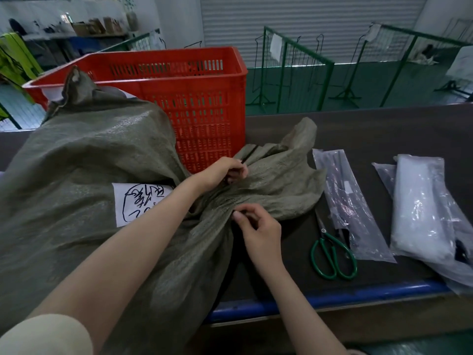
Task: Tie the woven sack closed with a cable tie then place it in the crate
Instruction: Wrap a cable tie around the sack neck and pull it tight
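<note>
- Large grey-green woven plastic sack (84, 160), full and lying on its side on the dark work table (384, 134); a white paper label with black handwriting (139, 203) faces up. Its mouth is gathered into a neck near the table's middle, with loose fabric fanning out to the right.
- Left hand (225, 172): fingers curled tight on the far side of the gathered neck, pinching fabric and, apparently, one end of a thin black cable tie (249, 153), a short length of which shows above the knuckles.
- Right hand (256, 224): fingers bent, thumb and forefinger pinched at the near side of the neck; whether they hold the tie's other end or only fabric cannot be told.
- Red slatted plastic crate (199, 98): standing just behind the sack, touching it; the sack is not in it.
- Green-handled scissors (332, 254) and clear plastic packets (348, 201): lying to the right, untouched.
- Progress, as judged: the neck is bunched and the tie seems to be going round it. Cinching it shut, possibly trimming the tail, and lifting the sack into the crate remain.
</note>
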A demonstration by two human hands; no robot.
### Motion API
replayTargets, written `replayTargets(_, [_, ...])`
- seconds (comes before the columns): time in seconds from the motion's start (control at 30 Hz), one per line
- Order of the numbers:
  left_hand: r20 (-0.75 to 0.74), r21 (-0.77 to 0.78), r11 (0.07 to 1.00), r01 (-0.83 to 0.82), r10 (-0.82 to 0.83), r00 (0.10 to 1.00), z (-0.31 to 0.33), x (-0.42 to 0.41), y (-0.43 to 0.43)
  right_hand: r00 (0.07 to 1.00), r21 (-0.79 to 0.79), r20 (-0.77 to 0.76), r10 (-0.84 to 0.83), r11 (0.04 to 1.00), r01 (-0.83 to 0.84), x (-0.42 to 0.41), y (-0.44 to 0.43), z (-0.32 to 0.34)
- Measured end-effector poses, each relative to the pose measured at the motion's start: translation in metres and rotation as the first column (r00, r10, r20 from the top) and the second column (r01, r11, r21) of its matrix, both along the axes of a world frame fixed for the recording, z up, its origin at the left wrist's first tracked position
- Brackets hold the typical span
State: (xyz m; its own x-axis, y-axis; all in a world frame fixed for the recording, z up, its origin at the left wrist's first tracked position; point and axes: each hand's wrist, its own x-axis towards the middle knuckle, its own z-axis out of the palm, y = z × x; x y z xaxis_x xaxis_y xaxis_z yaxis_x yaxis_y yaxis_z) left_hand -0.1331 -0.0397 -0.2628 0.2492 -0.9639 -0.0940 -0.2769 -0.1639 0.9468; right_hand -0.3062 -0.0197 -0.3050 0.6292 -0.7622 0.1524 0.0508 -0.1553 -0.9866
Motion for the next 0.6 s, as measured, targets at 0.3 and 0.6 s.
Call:
replayTargets(0.3, [0.055, 0.208, 0.965, 0.160, -0.175, 0.983, 0.002, -0.007, 0.020, 0.986, 0.113, 0.067, -0.153, 0.983, 0.145, 0.018, -0.014, -0.004])
replayTargets(0.6, [-0.150, 0.088, 0.987, 0.133, -0.119, 0.982, -0.019, 0.002, 0.030, 0.981, 0.235, 0.158, -0.116, 0.969, 0.076, 0.014, -0.011, -0.005])
